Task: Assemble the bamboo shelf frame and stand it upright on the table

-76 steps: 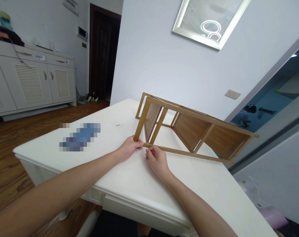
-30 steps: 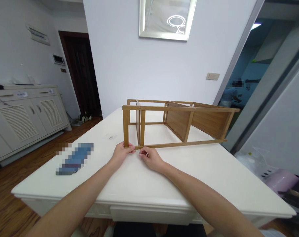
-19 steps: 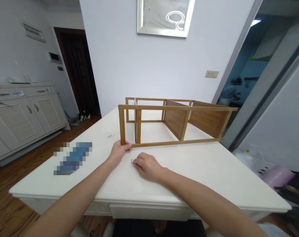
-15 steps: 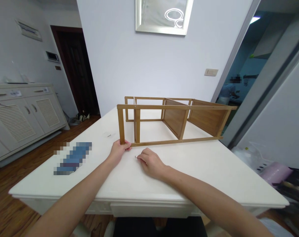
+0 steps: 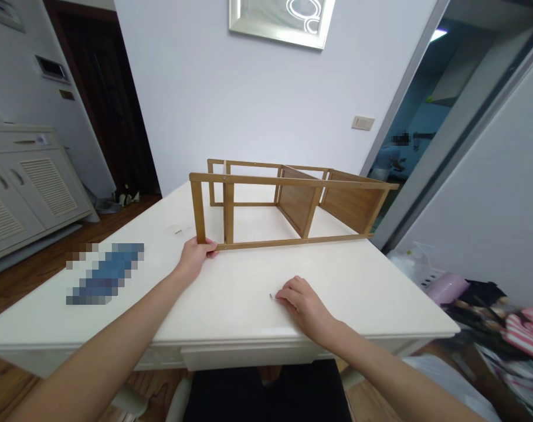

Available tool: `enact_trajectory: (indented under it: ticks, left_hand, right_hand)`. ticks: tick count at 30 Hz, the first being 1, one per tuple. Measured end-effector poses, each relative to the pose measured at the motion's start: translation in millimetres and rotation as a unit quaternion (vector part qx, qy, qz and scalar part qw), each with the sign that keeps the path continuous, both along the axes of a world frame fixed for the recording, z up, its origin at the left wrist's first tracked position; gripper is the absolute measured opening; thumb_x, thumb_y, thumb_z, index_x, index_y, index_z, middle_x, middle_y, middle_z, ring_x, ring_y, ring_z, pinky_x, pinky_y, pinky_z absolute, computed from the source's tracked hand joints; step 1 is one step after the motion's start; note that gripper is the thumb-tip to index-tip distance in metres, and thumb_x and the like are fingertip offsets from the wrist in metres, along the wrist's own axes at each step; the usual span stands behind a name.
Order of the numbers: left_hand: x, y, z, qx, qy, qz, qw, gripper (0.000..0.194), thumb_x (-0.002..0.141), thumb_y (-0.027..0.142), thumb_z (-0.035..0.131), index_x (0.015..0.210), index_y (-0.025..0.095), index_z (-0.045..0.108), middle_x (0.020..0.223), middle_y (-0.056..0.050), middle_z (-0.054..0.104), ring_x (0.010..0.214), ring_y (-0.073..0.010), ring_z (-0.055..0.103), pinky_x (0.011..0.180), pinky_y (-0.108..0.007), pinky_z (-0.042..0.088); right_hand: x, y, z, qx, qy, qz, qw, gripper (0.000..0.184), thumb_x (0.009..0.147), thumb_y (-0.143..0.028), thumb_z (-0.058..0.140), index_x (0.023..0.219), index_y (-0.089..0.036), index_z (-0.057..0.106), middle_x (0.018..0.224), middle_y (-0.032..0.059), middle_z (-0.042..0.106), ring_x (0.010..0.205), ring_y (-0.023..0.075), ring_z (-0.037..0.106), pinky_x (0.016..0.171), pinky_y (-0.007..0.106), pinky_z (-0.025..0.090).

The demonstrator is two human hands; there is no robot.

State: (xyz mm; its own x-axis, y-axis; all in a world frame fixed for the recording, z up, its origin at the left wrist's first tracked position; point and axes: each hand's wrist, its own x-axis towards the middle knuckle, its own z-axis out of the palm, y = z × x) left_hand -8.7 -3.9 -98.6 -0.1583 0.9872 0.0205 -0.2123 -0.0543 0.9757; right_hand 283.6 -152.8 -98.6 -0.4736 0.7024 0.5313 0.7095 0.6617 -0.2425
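Observation:
A brown wooden shelf frame (image 5: 266,244) lies on its side on the white table (image 5: 231,293). My left hand (image 5: 193,258) is closed around its near lower corner at the left end, the thumb resting over the bottom rail. Away from the frame, low over the table's front part, my right hand (image 5: 302,302) pinches a small silver hex key (image 5: 272,296). Only its bent end shows; the fingers hide the rest. To the left of the frame lies a small screw (image 5: 178,231).
A blurred-out blue item (image 5: 110,272) lies on the table's left side. Bags and a pink roll (image 5: 446,288) are heaped beyond the right edge. A framed picture (image 5: 277,20) hangs on the wall behind. Another person (image 5: 386,158) stands in the room at the right.
My right hand has drawn back toward me and to the right, away from the frame, still pinching the hex key. My left hand keeps its grip on the corner. The camera view has turned rightward.

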Motion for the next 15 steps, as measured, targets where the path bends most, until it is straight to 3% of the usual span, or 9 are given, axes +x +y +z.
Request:
enact_trajectory:
  ticks: [6,10,13,15]
  left_hand:
    - [-3.9,7.2,-3.3,-0.004,0.005,0.013,1.000,0.024,0.051,0.017,0.074,0.067,0.014,0.056,0.060,0.000,0.058,0.055,-0.0132,0.056,0.057,-0.029,0.045]
    - [-6.0,10.5,-5.5,-0.012,0.005,0.015,1.000,0.025,0.049,0.018,0.074,0.065,0.014,0.056,0.059,0.000,0.058,0.055,-0.0140,0.056,0.054,-0.028,0.044]
    - [-11.4,15.5,-10.5,-0.013,0.004,-0.004,1.000,0.026,0.049,0.020,0.075,0.065,0.015,0.055,0.060,0.001,0.058,0.054,-0.0132,0.055,0.055,-0.028,0.045]
    - [-16.7,21.0,-15.7,-0.015,0.015,-0.006,1.000,0.027,0.049,0.021,0.075,0.066,0.016,0.054,0.059,0.002,0.057,0.055,-0.0134,0.055,0.057,-0.028,0.045]
  right_hand:
    - [-2.4,-6.2,5.0,-0.036,0.006,0.005,0.999,0.018,0.093,-0.015,0.052,0.090,-0.019,0.069,0.082,0.0063,0.064,0.082,0.0180,0.055,0.075,0.034,0.046]
    - [8.8,-3.8,8.6,-0.028,0.062,-0.003,0.998,0.016,0.093,-0.021,0.053,0.093,-0.022,0.069,0.088,0.0059,0.065,0.086,0.0180,0.059,0.079,0.034,0.049]
    - [47.3,15.6,17.2,0.039,0.146,-0.095,0.984,0.018,0.094,-0.029,0.052,0.099,-0.023,0.068,0.093,0.0066,0.065,0.088,0.0188,0.060,0.080,0.035,0.051]
    - [89.6,38.2,24.5,0.104,0.197,-0.205,0.953,0.023,0.092,-0.034,0.052,0.107,-0.022,0.065,0.100,0.0083,0.065,0.090,0.0208,0.059,0.082,0.039,0.052]
